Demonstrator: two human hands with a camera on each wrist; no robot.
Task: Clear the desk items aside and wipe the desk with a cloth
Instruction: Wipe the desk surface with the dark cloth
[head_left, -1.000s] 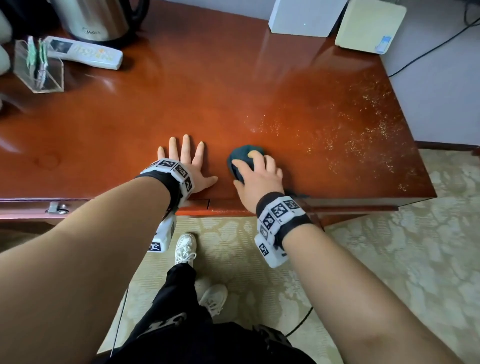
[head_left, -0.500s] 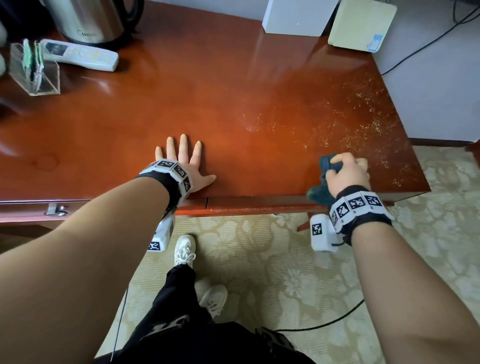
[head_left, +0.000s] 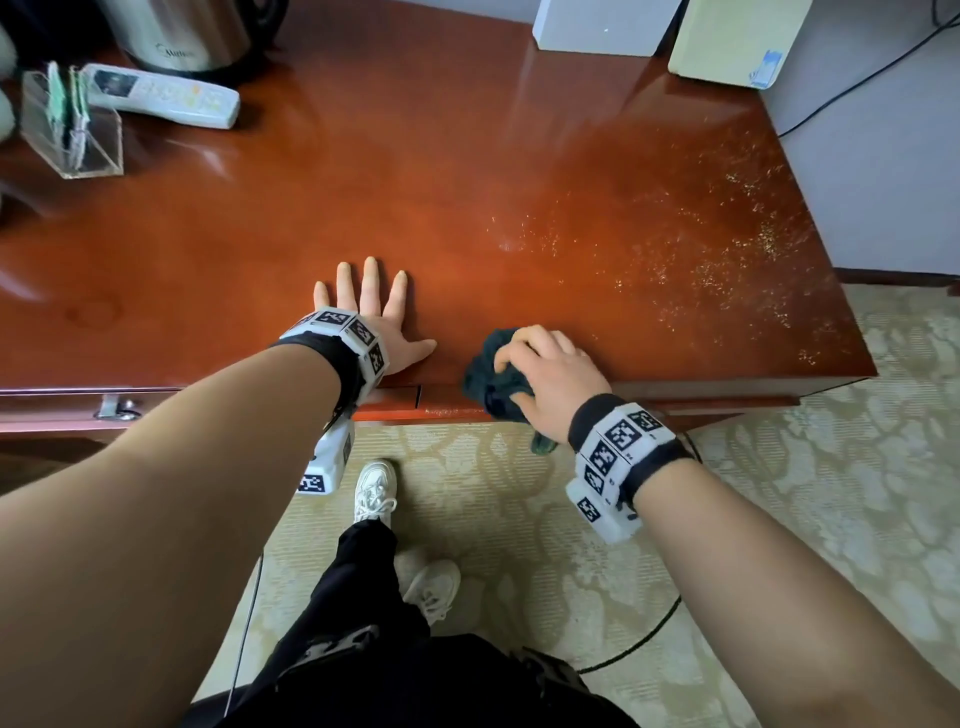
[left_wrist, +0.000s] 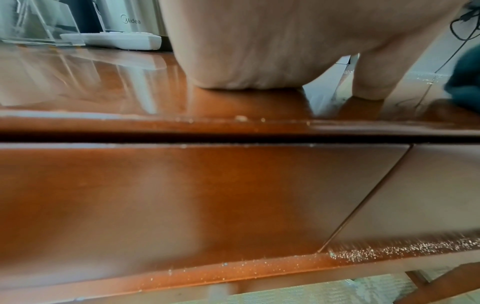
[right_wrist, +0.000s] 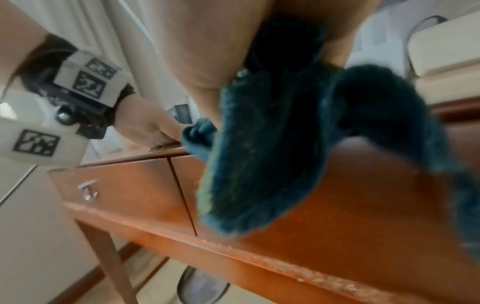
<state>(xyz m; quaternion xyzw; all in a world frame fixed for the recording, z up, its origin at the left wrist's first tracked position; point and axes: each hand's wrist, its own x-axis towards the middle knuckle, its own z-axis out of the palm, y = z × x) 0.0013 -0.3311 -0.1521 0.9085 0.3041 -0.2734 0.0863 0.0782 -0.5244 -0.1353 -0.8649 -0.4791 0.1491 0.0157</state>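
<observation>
The glossy red-brown desk (head_left: 467, 171) fills the head view. My right hand (head_left: 545, 374) grips a bunched dark teal cloth (head_left: 493, 379) at the desk's front edge, part of it hanging over the drawer front. The right wrist view shows the cloth (right_wrist: 272, 154) draped down over the desk's front. Flat on the desktop, just left of the cloth, rests my left hand (head_left: 369, 306) with its fingers spread. Pale crumbs (head_left: 727, 260) are scattered over the right part of the desk. In the left wrist view the palm (left_wrist: 246, 51) presses on the wood.
At the back left stand a steel kettle (head_left: 182, 31), a white remote (head_left: 166, 96) and a clear acrylic holder (head_left: 72, 130). A white box (head_left: 602, 26) and a cream box (head_left: 732, 41) sit at the back right. Cables cross the floor beyond the desk.
My right hand swept the cloth right along the front edge, then came back left to beside the left hand. The left hand stayed put.
</observation>
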